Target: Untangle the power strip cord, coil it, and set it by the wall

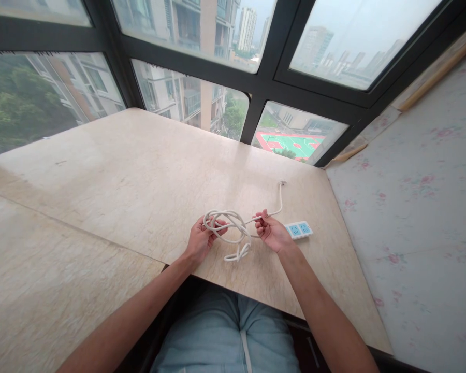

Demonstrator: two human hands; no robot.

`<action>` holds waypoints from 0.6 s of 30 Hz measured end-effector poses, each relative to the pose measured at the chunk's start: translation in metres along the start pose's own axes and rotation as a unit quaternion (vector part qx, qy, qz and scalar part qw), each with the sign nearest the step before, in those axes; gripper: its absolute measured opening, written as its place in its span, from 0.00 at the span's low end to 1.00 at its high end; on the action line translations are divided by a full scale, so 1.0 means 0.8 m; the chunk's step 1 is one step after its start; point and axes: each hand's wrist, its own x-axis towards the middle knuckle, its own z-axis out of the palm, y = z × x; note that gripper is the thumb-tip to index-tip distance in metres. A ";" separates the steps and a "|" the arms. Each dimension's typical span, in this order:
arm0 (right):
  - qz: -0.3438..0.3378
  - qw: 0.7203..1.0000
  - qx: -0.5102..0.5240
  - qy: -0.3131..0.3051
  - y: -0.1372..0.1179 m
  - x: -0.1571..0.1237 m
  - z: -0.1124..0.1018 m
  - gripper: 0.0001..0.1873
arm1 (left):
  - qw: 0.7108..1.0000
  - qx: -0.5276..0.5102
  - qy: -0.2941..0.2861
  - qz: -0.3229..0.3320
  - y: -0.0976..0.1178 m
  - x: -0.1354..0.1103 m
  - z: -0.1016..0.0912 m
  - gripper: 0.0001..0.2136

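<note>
A white power cord [233, 215] is looped loosely between my two hands above the stone-look counter. My left hand [202, 238] has its fingers closed on the loops at their left side. With thumb and fingers, my right hand [271, 231] pinches a single stretch of the cord to the right of the loops. Beyond that pinch the cord bends away to its plug [282, 183], which lies farther back. A small tangle of cord hangs toward me below the loops. Partly behind my right hand is a white power strip [300, 229] with blue socket faces.
The beige counter [159, 171] runs back to dark window frames [194, 65], with a seam crossing its left part. A wall with floral paper [415, 207] bounds it on the right. My legs [225, 331] are under the counter's front edge.
</note>
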 end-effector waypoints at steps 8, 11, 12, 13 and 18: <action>0.023 0.998 -0.021 -0.063 -0.004 -0.005 0.005 0.13 | 1.000 0.017 -0.018 -0.016 0.001 -0.001 -0.001 0.17; 0.015 0.997 -0.037 -0.063 -0.007 -0.007 0.003 0.13 | 1.000 0.015 -0.010 -0.020 0.004 0.000 -0.001 0.17; 0.010 0.998 -0.040 -0.055 -0.008 -0.008 0.003 0.12 | 1.000 0.015 -0.005 -0.019 0.005 0.001 -0.001 0.16; 0.005 0.998 -0.042 -0.047 -0.010 -0.009 0.003 0.12 | 1.000 0.016 0.000 -0.019 0.005 0.001 -0.001 0.16; 0.016 0.997 -0.055 -0.048 -0.020 -0.023 0.004 0.14 | 0.999 0.034 0.008 -0.010 0.003 0.003 -0.003 0.16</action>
